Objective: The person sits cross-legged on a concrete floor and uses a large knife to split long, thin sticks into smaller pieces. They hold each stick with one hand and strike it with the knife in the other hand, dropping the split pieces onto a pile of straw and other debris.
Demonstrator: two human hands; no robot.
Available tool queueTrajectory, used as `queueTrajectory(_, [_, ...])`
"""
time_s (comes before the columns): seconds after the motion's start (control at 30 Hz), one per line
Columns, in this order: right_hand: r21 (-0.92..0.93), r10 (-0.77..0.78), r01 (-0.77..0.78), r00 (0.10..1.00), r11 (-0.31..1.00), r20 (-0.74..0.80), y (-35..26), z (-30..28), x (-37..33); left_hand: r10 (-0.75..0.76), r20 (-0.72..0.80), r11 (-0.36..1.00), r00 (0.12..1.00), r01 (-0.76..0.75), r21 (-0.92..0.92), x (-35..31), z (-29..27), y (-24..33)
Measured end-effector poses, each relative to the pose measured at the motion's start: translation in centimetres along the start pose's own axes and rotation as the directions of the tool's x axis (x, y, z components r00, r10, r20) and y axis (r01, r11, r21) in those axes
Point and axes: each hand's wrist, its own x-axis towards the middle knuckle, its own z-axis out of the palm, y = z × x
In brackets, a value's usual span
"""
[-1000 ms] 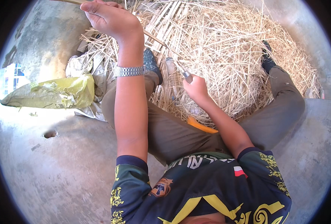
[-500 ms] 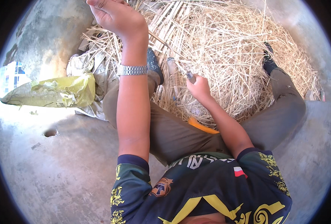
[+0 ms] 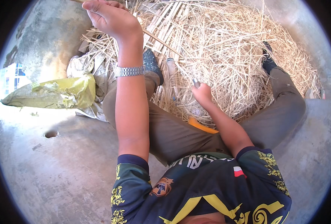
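My left hand (image 3: 111,16), a metal watch on its wrist, is raised at the top left. Its fingers are closed round a thin bamboo strip (image 3: 162,42), which slants from the upper edge down to the right over the straw. My right hand (image 3: 202,93) is wrapped round the handle of a knife (image 3: 196,83) with a grey collar, low over the pile between my legs. The knife's blade is hard to make out against the straw. A large heap of pale shavings (image 3: 225,48) spreads below both hands.
Long split strips (image 3: 165,16) lie at the heap's far left. A yellow-green sack (image 3: 57,91) and crumpled whitish sheeting (image 3: 100,108) rest left of my leg. An orange piece (image 3: 203,126) lies across my lap. The concrete floor (image 3: 68,164) has a small hole.
My left hand has shifted slightly left and down, and more of the bamboo strip shows beyond it. My right hand with the knife has moved slightly down and to the right.
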Motion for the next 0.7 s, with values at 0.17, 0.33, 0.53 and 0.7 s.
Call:
queueTrajectory(0.17, [0.183,-0.193,0.198,0.980,0.963,-0.042,-3.1,-1.2,-1.8,-0.014,-0.010,1.000,1.000,0.013,-0.028,0.0,-0.4,-0.2])
queueTrajectory(0.33, [0.084,0.259,-0.281,0.943,0.956,0.208,0.8,-0.5,-0.4,-0.025,0.043,0.995,0.999,0.028,-0.090,0.5,-0.6,-0.5])
queueTrajectory(0.53, [0.001,0.130,-0.131,0.989,0.991,0.072,-0.3,-1.7,-0.2,0.008,0.084,0.996,0.996,-0.001,-0.084,0.4,-0.6,-0.5])
queueTrajectory(0.7, [0.322,-0.164,0.198,0.978,0.926,-0.128,-2.8,-1.3,-0.9,-0.016,0.098,0.997,0.995,0.023,-0.076,0.5,-1.1,-0.4])
